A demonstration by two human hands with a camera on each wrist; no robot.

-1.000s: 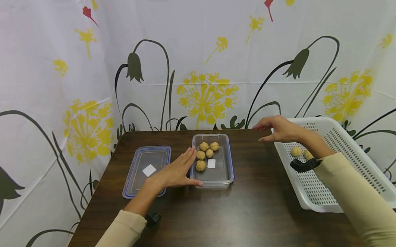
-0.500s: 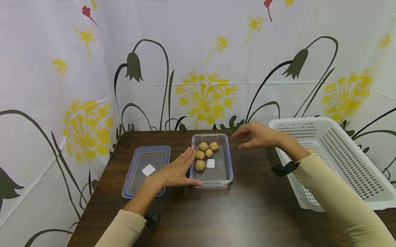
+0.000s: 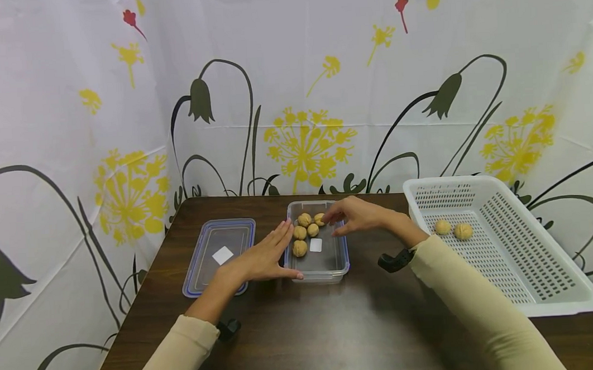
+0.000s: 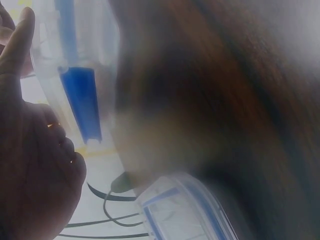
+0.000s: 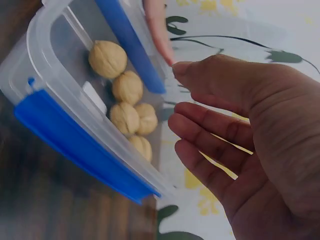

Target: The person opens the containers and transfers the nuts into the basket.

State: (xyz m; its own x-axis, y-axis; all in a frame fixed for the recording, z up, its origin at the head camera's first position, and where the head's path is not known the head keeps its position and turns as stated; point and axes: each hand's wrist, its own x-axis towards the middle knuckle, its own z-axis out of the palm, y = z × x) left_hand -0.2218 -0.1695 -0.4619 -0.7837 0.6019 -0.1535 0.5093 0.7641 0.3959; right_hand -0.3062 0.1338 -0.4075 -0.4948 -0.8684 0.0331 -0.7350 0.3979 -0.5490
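A clear plastic container (image 3: 332, 261) with blue side clips stands on the table, several walnuts (image 3: 300, 248) lying in it. My left hand (image 3: 262, 259) rests along the container's left side, its fingers straight and thumb at the near corner. Over the far right rim reaches my right hand (image 3: 359, 214), its fingertips close above the rightmost walnut. Seen from the right wrist, the right hand (image 5: 240, 130) has loosely bent fingers with nothing between them. The left wrist view has the left hand (image 4: 35, 165) beside a blue clip (image 4: 82, 102).
The container's lid (image 3: 234, 244), clear with a blue edge, lies flat to the left of the container. On the right stands a white perforated basket (image 3: 541, 250) holding two walnuts (image 3: 463, 231). A patterned curtain (image 3: 301, 84) hangs behind the table (image 3: 304, 335).
My right hand has moved left from the basket's near-left rim area to over the container. Two walnuts in the basket are fully uncovered now. The left hand has stayed put.
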